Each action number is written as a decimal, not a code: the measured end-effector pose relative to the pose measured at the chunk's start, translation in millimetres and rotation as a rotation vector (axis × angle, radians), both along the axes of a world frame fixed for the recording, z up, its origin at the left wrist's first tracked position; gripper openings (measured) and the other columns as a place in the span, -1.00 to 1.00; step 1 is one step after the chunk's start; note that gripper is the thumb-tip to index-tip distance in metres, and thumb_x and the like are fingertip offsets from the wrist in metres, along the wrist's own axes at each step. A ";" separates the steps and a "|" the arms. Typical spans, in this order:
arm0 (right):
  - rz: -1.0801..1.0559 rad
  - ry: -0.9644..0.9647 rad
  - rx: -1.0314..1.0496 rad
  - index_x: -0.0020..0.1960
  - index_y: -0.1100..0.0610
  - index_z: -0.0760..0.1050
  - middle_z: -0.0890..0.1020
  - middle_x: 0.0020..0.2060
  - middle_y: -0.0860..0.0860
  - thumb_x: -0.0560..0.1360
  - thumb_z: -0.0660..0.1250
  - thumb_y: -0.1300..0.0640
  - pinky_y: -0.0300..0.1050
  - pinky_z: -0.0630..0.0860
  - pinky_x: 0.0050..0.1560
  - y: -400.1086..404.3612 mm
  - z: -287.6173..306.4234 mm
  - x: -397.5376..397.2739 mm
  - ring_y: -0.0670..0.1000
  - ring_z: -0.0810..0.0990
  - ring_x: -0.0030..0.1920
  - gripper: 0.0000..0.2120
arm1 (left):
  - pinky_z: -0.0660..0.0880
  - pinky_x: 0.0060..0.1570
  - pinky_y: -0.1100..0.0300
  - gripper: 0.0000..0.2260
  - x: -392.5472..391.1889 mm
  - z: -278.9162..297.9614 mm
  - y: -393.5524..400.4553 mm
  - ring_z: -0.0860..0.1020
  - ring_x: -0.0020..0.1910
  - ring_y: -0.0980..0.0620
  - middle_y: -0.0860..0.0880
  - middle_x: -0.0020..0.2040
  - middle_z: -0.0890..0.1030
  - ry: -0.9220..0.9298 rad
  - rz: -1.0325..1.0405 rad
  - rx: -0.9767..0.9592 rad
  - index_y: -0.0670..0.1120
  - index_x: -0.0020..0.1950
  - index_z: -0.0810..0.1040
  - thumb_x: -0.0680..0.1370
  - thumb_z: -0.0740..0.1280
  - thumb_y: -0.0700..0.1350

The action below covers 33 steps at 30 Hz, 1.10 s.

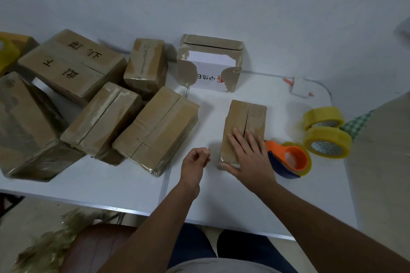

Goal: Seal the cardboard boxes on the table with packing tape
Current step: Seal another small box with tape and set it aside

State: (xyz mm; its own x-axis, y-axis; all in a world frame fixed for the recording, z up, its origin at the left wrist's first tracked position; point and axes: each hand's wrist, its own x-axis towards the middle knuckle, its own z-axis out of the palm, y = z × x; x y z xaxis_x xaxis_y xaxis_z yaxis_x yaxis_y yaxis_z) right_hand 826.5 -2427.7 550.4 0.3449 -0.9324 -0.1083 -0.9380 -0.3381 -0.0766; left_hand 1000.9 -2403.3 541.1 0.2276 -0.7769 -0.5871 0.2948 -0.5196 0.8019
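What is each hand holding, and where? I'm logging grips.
Right hand lies flat on the box, fingers across its top seam. Left hand is curled; a tape end between its fingertips cannot be confirmed.

My forearms are bare, no sleeves, no watch or rings visible. Dark navy trousers (195, 248); light grey shirt hem (221, 267) at bottom edge.

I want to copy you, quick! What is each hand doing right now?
Left hand: fingers curled, holding nothing I can make out.
Right hand: open, pressing flat on the small cardboard box.
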 end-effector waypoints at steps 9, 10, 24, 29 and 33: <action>0.020 0.006 -0.003 0.58 0.00 0.06 0.09 0.57 -0.03 0.51 -0.04 -0.42 0.23 0.09 0.49 -1.8 -0.3 -0.5 0.13 0.09 0.55 -0.23 | 0.56 -0.04 0.13 -0.88 -32.3 -6.2 -11.0 0.58 -0.06 -0.03 -0.07 -0.05 0.63 -0.095 -0.118 0.025 -0.12 0.01 0.55 0.66 0.25 -0.12; 0.017 -0.005 -0.004 0.58 0.00 0.08 0.10 0.57 -0.02 0.51 -0.03 -0.41 0.24 0.11 0.48 -1.9 0.3 -1.1 0.14 0.11 0.55 -0.23 | 0.56 -0.03 0.13 -0.87 -33.9 -6.2 -11.8 0.59 -0.04 -0.03 -0.07 -0.01 0.63 -0.113 -0.149 0.031 -0.10 0.04 0.53 0.67 0.22 -0.09; 0.037 -0.007 0.000 0.58 0.03 0.08 0.12 0.57 0.01 0.48 0.14 -0.40 0.26 0.11 0.48 -1.3 5.9 -0.4 0.17 0.12 0.54 -0.18 | 0.57 0.01 0.15 -0.84 -15.3 0.5 -28.8 0.62 0.01 -0.03 -0.10 0.04 0.65 -0.202 -0.204 0.164 -0.16 0.14 0.60 0.65 0.26 -0.17; 0.048 0.011 -0.017 0.58 0.04 0.09 0.13 0.57 0.03 0.43 0.28 -0.35 0.26 0.10 0.48 -0.4 3.8 -1.0 0.19 0.13 0.54 -0.13 | 0.60 -0.02 0.26 -0.78 -5.6 20.1 -11.4 0.68 -0.03 0.06 0.02 -0.04 0.72 -0.040 -0.285 0.086 -0.02 0.08 0.70 0.64 0.27 -0.20; 0.046 0.036 0.002 0.59 0.03 0.00 0.05 0.58 0.02 0.44 0.31 -0.30 0.24 0.04 0.50 -0.1 3.3 -2.2 0.18 0.07 0.55 -0.10 | 0.56 -0.02 0.36 -0.73 -4.9 27.9 -5.8 0.61 0.05 0.18 0.19 0.02 0.64 -0.128 -0.480 0.004 -0.01 0.28 0.61 0.67 0.21 -0.20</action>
